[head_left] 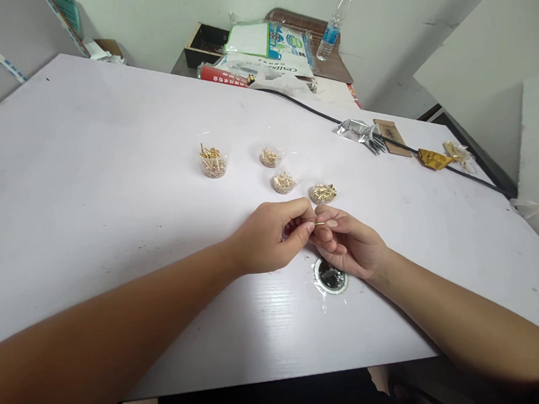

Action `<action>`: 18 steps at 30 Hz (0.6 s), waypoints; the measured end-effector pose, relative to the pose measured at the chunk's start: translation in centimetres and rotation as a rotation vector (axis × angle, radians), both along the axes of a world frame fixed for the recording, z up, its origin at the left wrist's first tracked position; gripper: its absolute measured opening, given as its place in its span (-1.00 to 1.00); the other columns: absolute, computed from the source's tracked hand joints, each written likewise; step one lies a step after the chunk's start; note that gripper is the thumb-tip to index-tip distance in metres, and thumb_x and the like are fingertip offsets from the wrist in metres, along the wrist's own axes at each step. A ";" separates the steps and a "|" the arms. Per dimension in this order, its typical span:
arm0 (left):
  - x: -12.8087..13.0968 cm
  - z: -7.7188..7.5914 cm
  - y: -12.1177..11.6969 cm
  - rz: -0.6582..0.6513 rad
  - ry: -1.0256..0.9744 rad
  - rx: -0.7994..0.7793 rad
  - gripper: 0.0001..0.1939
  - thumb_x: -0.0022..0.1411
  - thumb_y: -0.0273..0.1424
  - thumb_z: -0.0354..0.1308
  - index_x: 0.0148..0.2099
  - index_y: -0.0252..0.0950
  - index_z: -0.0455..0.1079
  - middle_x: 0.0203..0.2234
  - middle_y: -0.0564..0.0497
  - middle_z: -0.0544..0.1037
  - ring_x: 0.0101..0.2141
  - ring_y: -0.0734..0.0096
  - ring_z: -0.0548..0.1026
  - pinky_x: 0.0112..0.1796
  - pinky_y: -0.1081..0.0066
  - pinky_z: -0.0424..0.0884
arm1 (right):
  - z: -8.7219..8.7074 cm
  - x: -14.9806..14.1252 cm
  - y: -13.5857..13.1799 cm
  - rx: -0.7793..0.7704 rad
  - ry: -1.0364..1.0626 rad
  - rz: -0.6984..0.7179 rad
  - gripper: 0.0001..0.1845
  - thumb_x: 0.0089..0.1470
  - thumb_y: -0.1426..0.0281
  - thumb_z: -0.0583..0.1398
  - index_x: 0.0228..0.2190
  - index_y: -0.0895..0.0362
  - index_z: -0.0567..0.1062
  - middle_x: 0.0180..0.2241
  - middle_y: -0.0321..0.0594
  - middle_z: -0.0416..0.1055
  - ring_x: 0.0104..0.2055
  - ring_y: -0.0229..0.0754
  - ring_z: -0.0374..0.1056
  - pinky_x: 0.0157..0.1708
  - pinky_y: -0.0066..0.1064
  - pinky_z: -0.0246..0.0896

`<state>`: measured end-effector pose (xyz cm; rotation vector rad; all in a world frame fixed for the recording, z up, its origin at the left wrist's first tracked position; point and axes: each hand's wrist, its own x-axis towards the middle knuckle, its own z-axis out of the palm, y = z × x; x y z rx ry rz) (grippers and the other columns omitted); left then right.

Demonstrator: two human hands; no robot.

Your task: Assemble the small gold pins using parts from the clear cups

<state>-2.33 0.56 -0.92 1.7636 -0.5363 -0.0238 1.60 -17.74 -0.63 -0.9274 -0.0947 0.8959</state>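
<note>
My left hand (279,236) and my right hand (348,236) meet above the table, fingertips pinched close together. Between them shows a thin gold-coloured metal pin (319,224), its ends hidden by the fingertips of both hands. Just beyond the fingers stands a clear cup of gold-coloured metal pieces (323,193). Two more small cups with similar pieces, one nearer (283,182) and one farther (269,158), are behind it. A taller clear cup (213,167) holding gold-coloured pins is farther left. Below my right hand a round grommet (331,276) is set in the tabletop, partly covered with clear tape.
A black cable (303,106) crosses the back right of the white table (107,178). Silver foil packaging (360,132), a brown card (391,138) and a gold foil piece (434,159) lie along it. A water bottle (336,23) and a black box (208,44) stand behind the table.
</note>
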 end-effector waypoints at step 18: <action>-0.2 -0.4 0.0 0.041 -0.052 0.032 -0.91 0.24 -0.50 0.04 -0.30 -0.35 0.36 -0.45 0.04 0.51 -0.45 0.51 0.39 -0.40 0.46 0.31 | 0.0 0.0 0.1 -0.023 0.021 -0.025 -0.91 -0.15 0.52 0.32 -0.48 0.23 0.52 -0.63 -0.33 0.35 -0.62 -0.46 0.24 -0.68 -0.74 0.17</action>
